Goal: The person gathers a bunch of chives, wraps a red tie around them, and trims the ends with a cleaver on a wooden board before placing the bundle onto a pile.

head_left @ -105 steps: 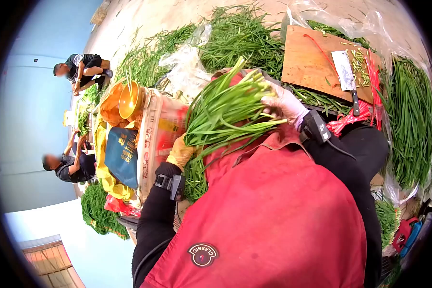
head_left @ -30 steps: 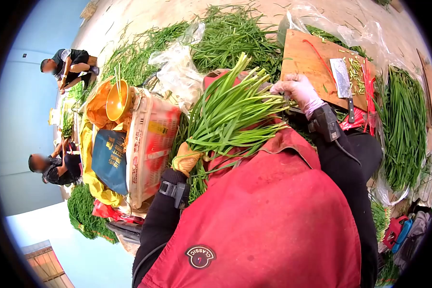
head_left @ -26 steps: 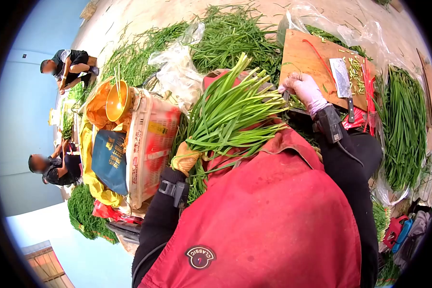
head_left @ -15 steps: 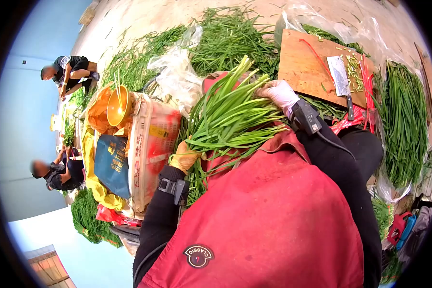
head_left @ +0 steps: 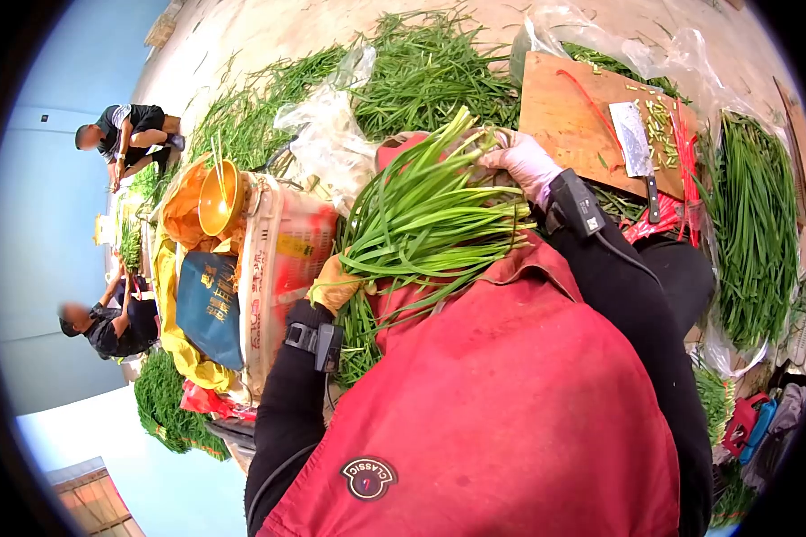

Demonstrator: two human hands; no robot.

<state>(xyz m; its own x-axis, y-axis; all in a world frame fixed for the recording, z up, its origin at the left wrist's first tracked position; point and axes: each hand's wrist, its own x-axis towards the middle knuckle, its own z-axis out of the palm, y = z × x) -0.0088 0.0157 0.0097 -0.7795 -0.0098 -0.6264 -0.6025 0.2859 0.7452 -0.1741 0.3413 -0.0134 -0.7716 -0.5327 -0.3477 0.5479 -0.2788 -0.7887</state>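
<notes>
A loose bunch of garlic chives (head_left: 430, 219) lies across my lap, over the red apron (head_left: 493, 385). My right hand (head_left: 521, 163), in a pale thin glove, grips the bunch at its upper right side, with the fingertips partly behind the stems. At the lower left of the bunch, my left hand (head_left: 334, 285) in a yellowish glove is closed around the leaves, its fingers mostly covered by them. The pale stem ends point up and away from me. Long leaves hang over the apron below.
A wooden board (head_left: 564, 116) at the right carries a cleaver (head_left: 633, 143), cut stem ends and red ties (head_left: 687, 166). More chives (head_left: 752, 233) lie beyond it. At the left stand a crate (head_left: 282, 268) and an orange bowl (head_left: 219, 199). Two people (head_left: 121, 327) work farther left.
My left hand has shifted slightly left and down along the bunch. My right hand has turned a little, and the leaves have fanned and settled between my hands.
</notes>
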